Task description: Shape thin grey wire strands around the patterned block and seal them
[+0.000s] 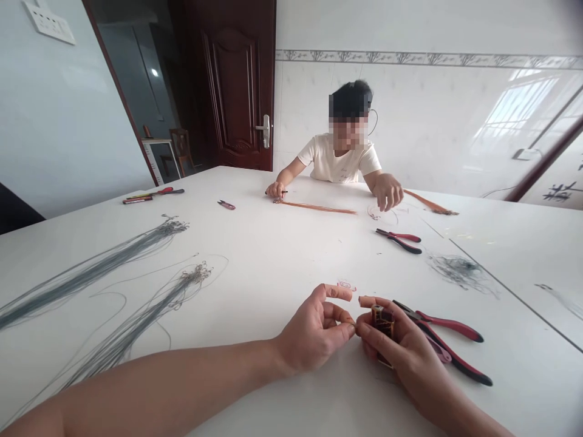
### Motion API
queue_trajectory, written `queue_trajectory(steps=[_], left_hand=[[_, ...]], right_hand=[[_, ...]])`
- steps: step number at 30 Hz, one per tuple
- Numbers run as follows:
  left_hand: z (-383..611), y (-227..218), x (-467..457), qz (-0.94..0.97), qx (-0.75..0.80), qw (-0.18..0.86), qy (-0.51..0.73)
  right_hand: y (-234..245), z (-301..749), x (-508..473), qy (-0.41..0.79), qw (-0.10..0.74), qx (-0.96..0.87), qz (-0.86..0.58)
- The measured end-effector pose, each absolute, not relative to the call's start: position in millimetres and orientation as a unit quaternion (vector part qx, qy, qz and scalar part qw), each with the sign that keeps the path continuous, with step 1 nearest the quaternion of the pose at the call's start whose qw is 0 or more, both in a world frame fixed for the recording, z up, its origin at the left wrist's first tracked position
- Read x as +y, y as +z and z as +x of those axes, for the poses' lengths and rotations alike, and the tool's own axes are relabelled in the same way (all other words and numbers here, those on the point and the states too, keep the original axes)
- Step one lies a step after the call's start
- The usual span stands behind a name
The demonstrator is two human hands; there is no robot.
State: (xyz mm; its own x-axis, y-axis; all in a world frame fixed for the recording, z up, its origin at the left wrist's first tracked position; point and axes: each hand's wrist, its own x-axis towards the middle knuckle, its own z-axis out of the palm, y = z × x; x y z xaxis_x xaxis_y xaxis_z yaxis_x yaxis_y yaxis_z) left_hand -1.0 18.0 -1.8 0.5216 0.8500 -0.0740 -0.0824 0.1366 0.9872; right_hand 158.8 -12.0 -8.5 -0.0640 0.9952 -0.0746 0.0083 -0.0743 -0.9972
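My left hand is closed in a pinch, thumb against fingertip. Whatever lies in that pinch is too small to make out. Its tips meet those of my right hand, whose fingers wrap round a small dark red and gold box-like object. Just beyond my right hand lie red-and-black pliers and a pink-handled tool, partly hidden by the hand. A small paper label with red print rests on the table above my fingertips.
Two bundles of grey line with metal hooks spread across the left of the white table. Opposite, a person handles orange strands. More pliers and a tangle of line lie at the right; pink snips lie further back.
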Motion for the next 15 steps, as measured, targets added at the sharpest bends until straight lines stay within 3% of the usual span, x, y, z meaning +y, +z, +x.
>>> queue_trajectory(steps=[15], left_hand=[[-1.7, -5.1, 18.6, 0.551, 0.324, 0.679, 0.361]], right_hand=[[-6.1, 150.8, -13.1, 0.493, 0.485, -0.489, -0.531]])
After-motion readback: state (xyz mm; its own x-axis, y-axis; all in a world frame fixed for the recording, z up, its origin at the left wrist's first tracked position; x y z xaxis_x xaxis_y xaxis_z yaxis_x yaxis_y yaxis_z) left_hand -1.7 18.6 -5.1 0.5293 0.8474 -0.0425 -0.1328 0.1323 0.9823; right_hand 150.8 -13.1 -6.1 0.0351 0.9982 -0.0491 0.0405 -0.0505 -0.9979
